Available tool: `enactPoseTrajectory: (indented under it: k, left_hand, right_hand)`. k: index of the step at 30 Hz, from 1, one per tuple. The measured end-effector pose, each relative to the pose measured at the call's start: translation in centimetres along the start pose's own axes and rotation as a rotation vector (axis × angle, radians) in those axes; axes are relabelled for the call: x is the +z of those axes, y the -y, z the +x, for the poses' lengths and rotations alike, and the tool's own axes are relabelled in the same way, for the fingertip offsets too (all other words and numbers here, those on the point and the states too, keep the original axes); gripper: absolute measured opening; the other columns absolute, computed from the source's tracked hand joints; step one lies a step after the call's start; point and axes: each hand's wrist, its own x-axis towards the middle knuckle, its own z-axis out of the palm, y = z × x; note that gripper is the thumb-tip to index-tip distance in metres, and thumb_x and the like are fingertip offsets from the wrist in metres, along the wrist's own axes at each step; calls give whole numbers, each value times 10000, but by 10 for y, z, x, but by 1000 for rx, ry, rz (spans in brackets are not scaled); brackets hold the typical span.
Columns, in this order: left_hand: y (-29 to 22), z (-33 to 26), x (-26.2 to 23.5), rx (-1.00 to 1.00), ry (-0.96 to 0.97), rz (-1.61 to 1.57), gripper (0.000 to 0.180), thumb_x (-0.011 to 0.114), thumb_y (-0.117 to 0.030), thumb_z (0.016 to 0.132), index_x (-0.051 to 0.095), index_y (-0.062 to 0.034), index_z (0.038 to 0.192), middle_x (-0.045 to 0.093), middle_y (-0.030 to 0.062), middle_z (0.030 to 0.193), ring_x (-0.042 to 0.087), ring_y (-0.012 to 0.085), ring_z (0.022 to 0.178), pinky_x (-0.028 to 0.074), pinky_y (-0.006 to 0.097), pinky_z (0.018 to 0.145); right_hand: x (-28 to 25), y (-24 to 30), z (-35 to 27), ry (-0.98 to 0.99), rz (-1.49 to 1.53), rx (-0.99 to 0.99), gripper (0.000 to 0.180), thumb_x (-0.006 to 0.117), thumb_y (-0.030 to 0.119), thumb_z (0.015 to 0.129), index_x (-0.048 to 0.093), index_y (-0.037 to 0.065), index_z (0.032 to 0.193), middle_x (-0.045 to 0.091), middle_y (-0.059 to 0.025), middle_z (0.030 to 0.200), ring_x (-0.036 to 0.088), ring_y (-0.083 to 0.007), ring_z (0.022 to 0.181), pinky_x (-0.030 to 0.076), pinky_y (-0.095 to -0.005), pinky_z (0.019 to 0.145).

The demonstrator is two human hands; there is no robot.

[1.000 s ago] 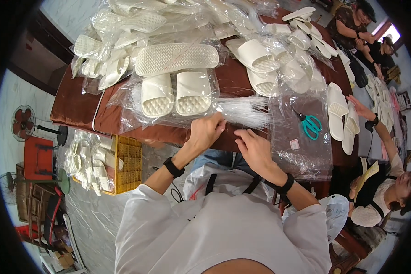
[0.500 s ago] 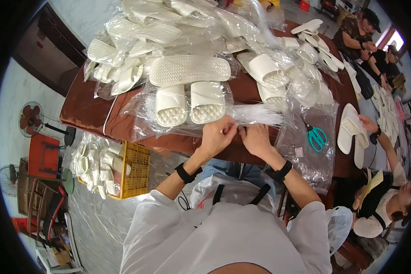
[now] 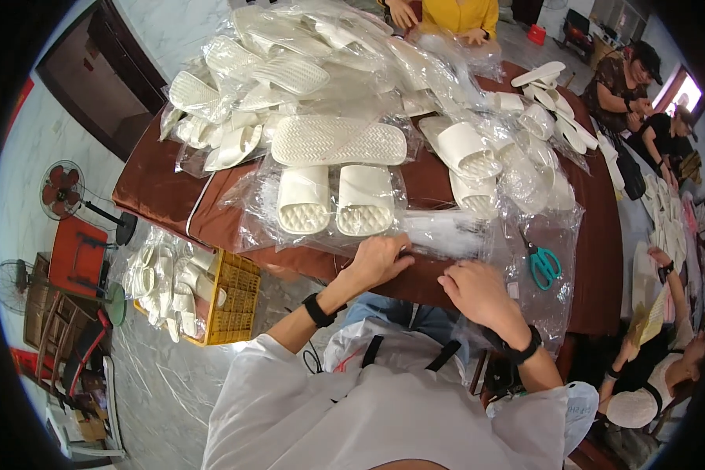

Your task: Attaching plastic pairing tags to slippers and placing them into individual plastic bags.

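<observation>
At the front edge of the brown-covered table (image 3: 415, 270), my left hand (image 3: 377, 261) is closed with its fingers curled, below a pair of cream slippers (image 3: 365, 205) lying on clear plastic. Further right my right hand (image 3: 482, 291) is bent down over the edge, fingers curled; whether either hand pinches something thin cannot be made out. Between and beyond them lies a bundle of fine white plastic strands (image 3: 446, 233). A third slipper (image 3: 338, 141) rests sole up behind the pair. Teal-handled scissors (image 3: 544, 266) lie on clear plastic bags (image 3: 517, 243) to the right.
Bagged slippers (image 3: 290, 74) are heaped across the table's back. A yellow crate (image 3: 231, 294) of bagged slippers stands on the floor at left, near a fan (image 3: 61, 192). A person in yellow (image 3: 462, 16) is opposite; others work at the right, one holding yellow sheets (image 3: 652, 317).
My hands, close together before, have drawn apart; the right one has moved right and nearer to me. The whole view has shifted slightly, showing more of the person in yellow.
</observation>
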Motion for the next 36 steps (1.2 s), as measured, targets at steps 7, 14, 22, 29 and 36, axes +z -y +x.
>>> enactPoseTrajectory:
  k: [7, 14, 22, 29, 36]
  left_hand:
    - [-26, -28, -132, -44, 420, -390, 854, 844, -174, 663, 448, -148, 1419, 661, 117, 1122, 654, 236, 888, 534, 336, 782]
    - [88, -7, -183, -241, -661, 2, 485, 720, -269, 841, 579, 24, 1202, 689, 166, 891, 669, 255, 797, 523, 354, 704]
    - [146, -17, -167, -665, -331, -100, 948, 734, -539, 768, 364, 86, 1378, 580, 317, 1155, 567, 390, 1112, 488, 451, 880]
    - [79, -59, -126, -522, -436, 111, 1152, 900, -371, 590, 252, 43, 1448, 422, 303, 1336, 466, 418, 1208, 428, 448, 1002]
    - [49, -71, -107, -261, -391, 411, 729, 818, -121, 635, 568, -158, 1319, 490, 193, 1331, 459, 393, 1195, 413, 442, 1013]
  right_hand:
    - [-57, 24, -5, -258, 544, 42, 101, 613, 107, 885, 624, 9, 864, 640, -109, 778, 625, -345, 657, 495, -423, 641]
    - [-6, 8, 50, -347, 414, -261, 381, 626, 130, 881, 536, 32, 1238, 544, -185, 1262, 526, -378, 1173, 451, -436, 942]
    - [57, -7, 93, -322, 227, -293, 483, 636, 156, 878, 495, 91, 1336, 457, -186, 1373, 424, -433, 1266, 366, -499, 1034]
    - [45, 10, 101, -459, 316, -275, 443, 717, 131, 786, 595, 107, 1211, 558, -116, 1139, 546, -324, 1044, 431, -447, 900]
    - [50, 12, 111, -588, 340, -289, 127, 699, 113, 810, 690, 78, 931, 616, -64, 900, 610, -284, 814, 496, -381, 729]
